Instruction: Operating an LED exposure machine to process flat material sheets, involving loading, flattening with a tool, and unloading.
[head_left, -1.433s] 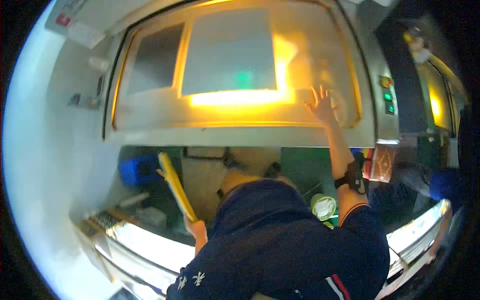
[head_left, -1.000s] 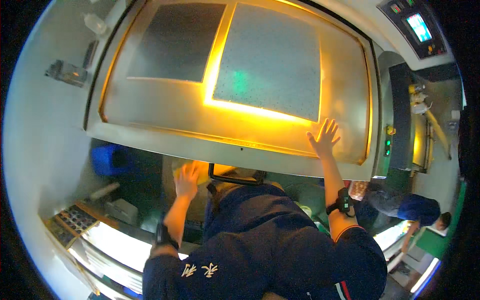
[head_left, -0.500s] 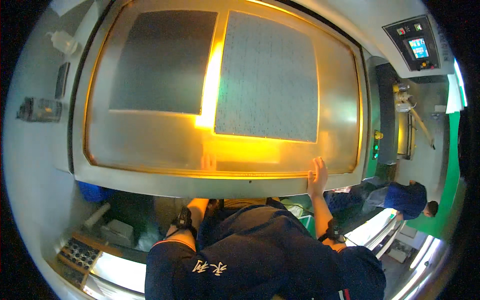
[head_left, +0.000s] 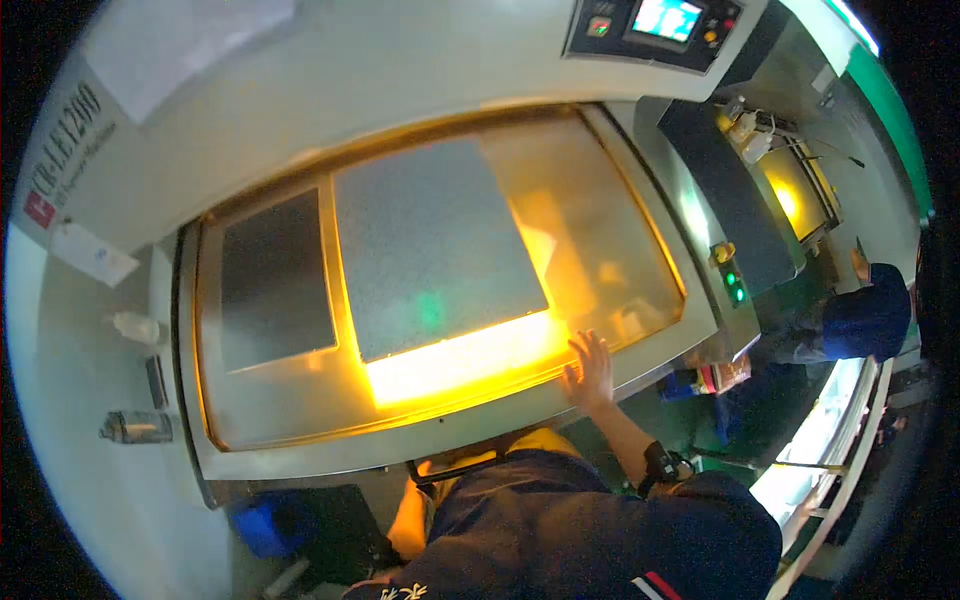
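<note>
Fingers spread and holding nothing, a worker's right hand (head_left: 590,372) reaches over the front edge of a cloudy framed panel (head_left: 625,235); whether the palm presses down cannot be told. The left hand (head_left: 418,484) is low at the panel's underside, partly hidden beside a black handle (head_left: 455,467); it is unclear whether its fingers close on the bar.

The panel spans the machine in front of the worker. Within its frame, a large blue-grey sheet (head_left: 435,245) shows near the middle, a smaller dark sheet (head_left: 277,280) to its left, and a bright yellow glow (head_left: 460,365) along the larger sheet's near edge.

Green-lit buttons (head_left: 733,287) mark the right side, and a control panel with a screen (head_left: 667,19) sits above. Farther right, a co-worker in a dark top (head_left: 865,312) stands near a second yellow-lit machine (head_left: 795,195). At left, a clear container (head_left: 138,427) rests beside the frame; a blue bin (head_left: 268,527) sits below.
</note>
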